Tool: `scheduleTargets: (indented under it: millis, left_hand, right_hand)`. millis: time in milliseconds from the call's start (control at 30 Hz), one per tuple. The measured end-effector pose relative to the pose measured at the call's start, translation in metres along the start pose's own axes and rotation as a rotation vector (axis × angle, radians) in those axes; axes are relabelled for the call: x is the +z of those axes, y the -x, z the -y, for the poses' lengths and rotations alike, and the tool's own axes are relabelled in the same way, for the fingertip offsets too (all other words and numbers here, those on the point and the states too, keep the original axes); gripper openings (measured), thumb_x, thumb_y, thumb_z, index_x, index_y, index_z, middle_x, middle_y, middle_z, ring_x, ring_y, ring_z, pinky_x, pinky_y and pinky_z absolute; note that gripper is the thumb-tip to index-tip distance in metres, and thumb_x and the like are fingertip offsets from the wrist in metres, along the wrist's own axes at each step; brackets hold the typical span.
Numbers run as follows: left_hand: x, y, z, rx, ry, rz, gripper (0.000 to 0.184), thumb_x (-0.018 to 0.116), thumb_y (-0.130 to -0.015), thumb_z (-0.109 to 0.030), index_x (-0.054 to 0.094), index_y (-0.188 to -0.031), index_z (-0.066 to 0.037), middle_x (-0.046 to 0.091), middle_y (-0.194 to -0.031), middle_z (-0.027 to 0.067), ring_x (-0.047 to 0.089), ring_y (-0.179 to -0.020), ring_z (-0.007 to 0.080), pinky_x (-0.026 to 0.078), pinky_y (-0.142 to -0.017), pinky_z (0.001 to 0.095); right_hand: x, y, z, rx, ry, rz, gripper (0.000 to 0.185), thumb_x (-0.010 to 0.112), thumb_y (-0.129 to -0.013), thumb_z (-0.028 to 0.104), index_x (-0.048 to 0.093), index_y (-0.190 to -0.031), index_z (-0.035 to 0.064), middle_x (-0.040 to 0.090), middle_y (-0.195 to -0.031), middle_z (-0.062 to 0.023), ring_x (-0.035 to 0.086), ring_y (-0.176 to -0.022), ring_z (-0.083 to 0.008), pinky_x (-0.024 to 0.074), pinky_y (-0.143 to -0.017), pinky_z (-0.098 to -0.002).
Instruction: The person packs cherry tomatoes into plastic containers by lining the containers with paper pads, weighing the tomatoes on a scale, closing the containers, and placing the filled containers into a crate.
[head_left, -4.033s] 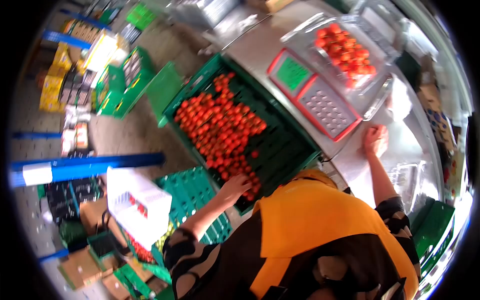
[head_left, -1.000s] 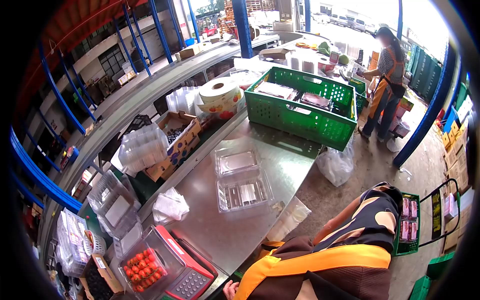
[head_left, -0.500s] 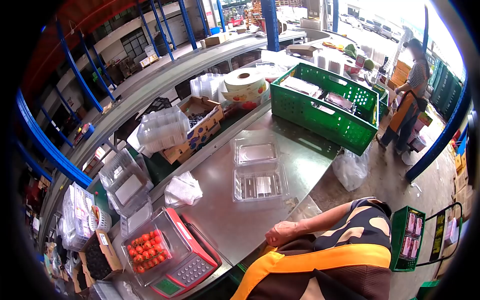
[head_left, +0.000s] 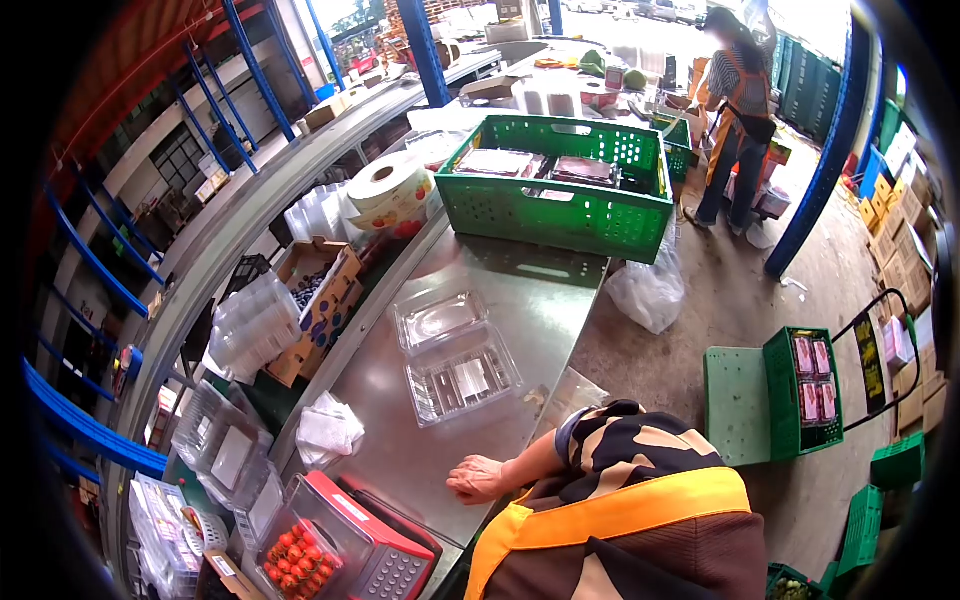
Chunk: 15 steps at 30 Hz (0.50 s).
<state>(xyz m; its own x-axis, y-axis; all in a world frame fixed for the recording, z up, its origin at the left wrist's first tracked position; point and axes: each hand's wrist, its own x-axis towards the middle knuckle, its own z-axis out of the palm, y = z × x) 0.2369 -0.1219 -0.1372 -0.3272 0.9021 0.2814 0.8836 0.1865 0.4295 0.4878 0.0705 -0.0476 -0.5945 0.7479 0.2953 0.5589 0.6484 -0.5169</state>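
My right hand point(head_left: 478, 479) rests on the metal table point(head_left: 400, 455) near its front edge, fingers slightly bent and apart, holding nothing. My left hand is out of view. Beyond my right hand lies an open clear plastic clamshell point(head_left: 461, 385) with nothing inside. To the left of the hand, a red scale point(head_left: 392, 567) bears a clear container with red cherry tomatoes point(head_left: 297, 562). A crumpled white cloth point(head_left: 330, 427) sits between the scale and the clamshell.
A green crate point(head_left: 555, 205) with packed trays stands at the table's far end. Stacked clear containers point(head_left: 255, 325), a box of dark fruit point(head_left: 318, 300) and a label roll point(head_left: 385, 185) line the left side. A co-worker point(head_left: 738, 120) stands at the back right.
My right hand has come forward from the table's edge onto its top, and its fingers have spread. The camera view has turned to the right.
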Motion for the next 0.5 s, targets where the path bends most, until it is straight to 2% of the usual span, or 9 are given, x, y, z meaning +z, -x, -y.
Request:
scheduleTargets:
  millis: [367,467,500]
  left_hand:
    - [-0.009,0.028,0.048,-0.068,-0.236,-0.089,0.046,0.075,-0.078,-0.026,0.061,-0.118,-0.008,0.067,-0.109,0.016,0.064,-0.106,0.0307,0.044,-0.099,0.0516]
    - [-0.018,0.064,0.106,-0.086,-0.509,-0.158,0.047,0.076,-0.078,-0.027,0.061,-0.118,-0.008,0.067,-0.11,0.016,0.063,-0.107,0.0307,0.043,-0.1,0.052]
    - [-0.044,0.065,0.089,-0.097,-0.628,-0.168,0.048,0.076,-0.078,-0.027,0.061,-0.119,-0.008,0.067,-0.11,0.016,0.063,-0.107,0.0307,0.043,-0.1,0.0521]
  right_hand:
    - [-0.003,-0.001,0.002,0.024,-0.005,-0.004,0.016,0.065,-0.08,0.021,0.056,-0.077,0.0075,0.062,-0.078,-0.0116,0.064,-0.076,-0.0334,0.0514,-0.07,-0.0452]
    - [0.007,-0.011,0.005,0.152,-0.014,-0.002,0.015,0.065,-0.079,0.022,0.058,-0.077,0.0081,0.064,-0.08,-0.0125,0.065,-0.079,-0.034,0.0523,-0.07,-0.0457]
    - [0.004,-0.02,0.012,0.268,-0.094,0.079,0.014,0.065,-0.079,0.022,0.061,-0.078,0.0091,0.066,-0.083,-0.0128,0.065,-0.082,-0.0346,0.0533,-0.07,-0.0451]
